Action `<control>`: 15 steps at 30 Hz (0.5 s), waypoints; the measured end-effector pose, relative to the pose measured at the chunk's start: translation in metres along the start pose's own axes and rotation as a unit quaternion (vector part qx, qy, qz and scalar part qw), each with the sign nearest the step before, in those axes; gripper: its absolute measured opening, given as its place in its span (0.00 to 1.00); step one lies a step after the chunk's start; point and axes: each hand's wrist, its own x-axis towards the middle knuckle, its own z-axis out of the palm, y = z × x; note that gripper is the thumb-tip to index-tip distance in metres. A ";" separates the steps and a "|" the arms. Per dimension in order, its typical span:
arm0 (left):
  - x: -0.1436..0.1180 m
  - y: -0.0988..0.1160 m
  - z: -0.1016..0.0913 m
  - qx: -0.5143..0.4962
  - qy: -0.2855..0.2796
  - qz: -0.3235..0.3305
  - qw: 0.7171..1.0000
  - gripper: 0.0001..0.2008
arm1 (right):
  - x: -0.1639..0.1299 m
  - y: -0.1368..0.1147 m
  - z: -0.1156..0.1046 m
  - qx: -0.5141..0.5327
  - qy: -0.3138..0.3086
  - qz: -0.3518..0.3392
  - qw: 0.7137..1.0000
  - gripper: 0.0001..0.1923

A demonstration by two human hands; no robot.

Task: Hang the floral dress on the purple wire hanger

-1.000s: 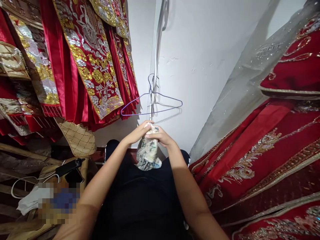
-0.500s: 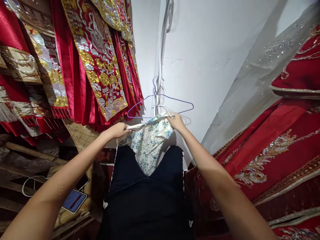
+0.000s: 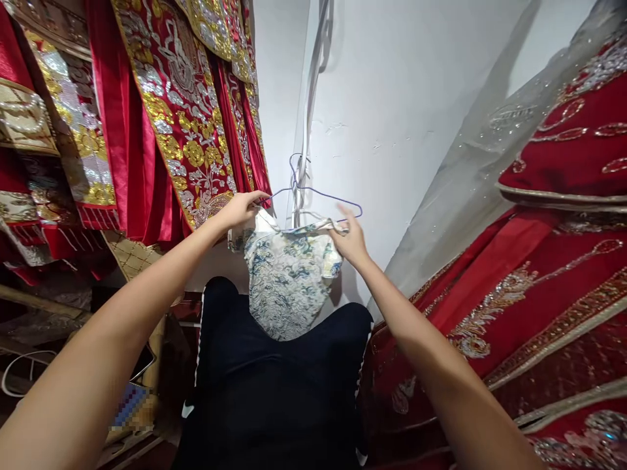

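A white floral garment (image 3: pixel 289 281) with blue-green print hangs between my two hands, spread out under a thin purple wire hanger (image 3: pixel 328 194). My left hand (image 3: pixel 243 207) pinches its shoulder edge against the hanger's left end. On the other side my right hand (image 3: pixel 351 240) grips the neckline near the hanger's right end, its raised fingers slightly blurred. The hanger's left tip is hidden behind my left hand. Its hook is up against a white cord (image 3: pixel 312 91) on the wall.
Red sequined costumes (image 3: pixel 191 130) hang at the left. Red beaded garments (image 3: pixel 548 274) and sheer sparkly fabric (image 3: pixel 450 189) fill the right. A bamboo rack (image 3: pixel 34 297) and a partly blurred phone (image 3: pixel 131 406) are low on the left, beside my arm.
My left hand has risen to the hanger's left end, bringing the garment's shoulder with it. The garment has spread wider, and my right hand's fingers have lifted. The view has shifted slightly.
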 end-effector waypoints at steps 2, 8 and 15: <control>0.005 -0.004 -0.008 0.010 0.000 0.002 1.000 0.25 | 0.007 0.007 -0.018 -0.044 0.087 0.015 0.995 0.52; 0.017 -0.014 -0.016 0.019 -0.003 0.006 1.000 0.19 | 0.048 0.025 -0.049 -0.052 -0.030 0.101 0.993 0.43; 0.007 -0.018 -0.021 0.083 0.117 -0.117 0.983 0.18 | 0.059 0.008 -0.076 0.155 -0.242 0.214 0.934 0.24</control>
